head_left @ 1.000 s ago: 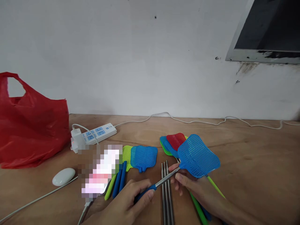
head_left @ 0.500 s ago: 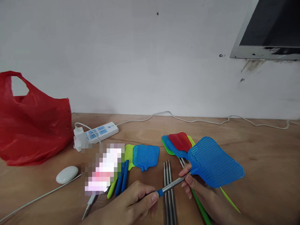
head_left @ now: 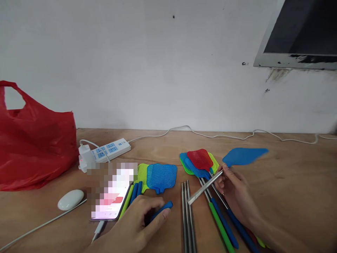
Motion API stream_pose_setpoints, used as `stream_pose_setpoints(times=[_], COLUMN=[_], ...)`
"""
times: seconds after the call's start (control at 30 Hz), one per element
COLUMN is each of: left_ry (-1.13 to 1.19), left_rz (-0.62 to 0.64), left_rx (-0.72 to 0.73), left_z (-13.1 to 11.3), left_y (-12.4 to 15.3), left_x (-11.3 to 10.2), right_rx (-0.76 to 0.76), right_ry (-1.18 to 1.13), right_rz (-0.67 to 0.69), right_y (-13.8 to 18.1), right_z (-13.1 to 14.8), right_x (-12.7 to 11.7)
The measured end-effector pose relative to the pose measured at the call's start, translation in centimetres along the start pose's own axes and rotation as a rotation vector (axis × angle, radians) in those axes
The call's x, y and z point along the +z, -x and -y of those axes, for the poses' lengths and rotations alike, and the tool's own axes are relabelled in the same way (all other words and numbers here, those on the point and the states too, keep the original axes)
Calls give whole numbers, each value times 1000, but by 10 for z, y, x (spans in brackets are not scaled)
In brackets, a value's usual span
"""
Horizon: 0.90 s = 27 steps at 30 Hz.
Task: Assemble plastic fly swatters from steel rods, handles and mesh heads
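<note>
Fitting, seemingly, blue handle (head_left: 166, 206) (left hand (head_left: 140, 219) gripping) to metal shaft (head_left: 202, 193) (right hand (head_left: 237, 188) pinching), short of the worktop (head_left: 297, 172)'s back edge, the next move calling for aligned ends.

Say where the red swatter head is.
In the head view, the red swatter head lies just right of centre, atop other swatters, left of the blue swatter in the right hand.

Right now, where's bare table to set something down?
Widest: table right of the right hand, in front of the white cable. Narrower: strip between that cable and the red swatter. Crowded: the middle, from phone past left hand and metal rods to the swatter pile.
</note>
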<state>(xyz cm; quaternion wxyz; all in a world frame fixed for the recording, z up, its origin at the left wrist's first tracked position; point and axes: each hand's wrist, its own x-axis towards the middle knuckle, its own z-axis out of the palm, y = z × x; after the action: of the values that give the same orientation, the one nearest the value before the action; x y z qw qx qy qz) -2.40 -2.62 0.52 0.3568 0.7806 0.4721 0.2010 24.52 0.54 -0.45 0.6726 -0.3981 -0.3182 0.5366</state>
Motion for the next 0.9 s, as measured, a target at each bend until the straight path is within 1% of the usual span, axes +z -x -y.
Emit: stream_pose_setpoints(times=[0.03, 0.1, 0.23, 0.3, 0.37, 0.47, 0.6, 0.7, 0.9], left_ry=[-118, -252, -379, -464, -560, -689, -762, -780, -772], left_rz=[-50, -130, -278, -316, -313, -259, -198, -191, -237], left_rx=[15, 2, -74, -116, -169, -249, -294, -294, -193], left_z=[2, 8, 23, 28, 31, 31, 29, 30, 36], left_y=[-2, -6, -14, -16, -17, -18, -21, -22, -20], left_x=[0, -1, -6, -9, -11, -14, -16, -17, -16], right_rx=[26, 63, 65, 66, 62, 59, 88, 107, 147], right_ry=[24, 65, 143, 183, 219, 260, 279, 279, 283], right_rz=[7, 45, 155, 178, 191, 205, 205, 213, 257], right_y=[2, 7, 13, 13, 12, 11, 13, 14, 12], right_z=[-2, -6, -10, -11, -11, -12, -11, -12, -13], right_x=[1, 3, 6, 5, 4, 4, 4, 3, -2])
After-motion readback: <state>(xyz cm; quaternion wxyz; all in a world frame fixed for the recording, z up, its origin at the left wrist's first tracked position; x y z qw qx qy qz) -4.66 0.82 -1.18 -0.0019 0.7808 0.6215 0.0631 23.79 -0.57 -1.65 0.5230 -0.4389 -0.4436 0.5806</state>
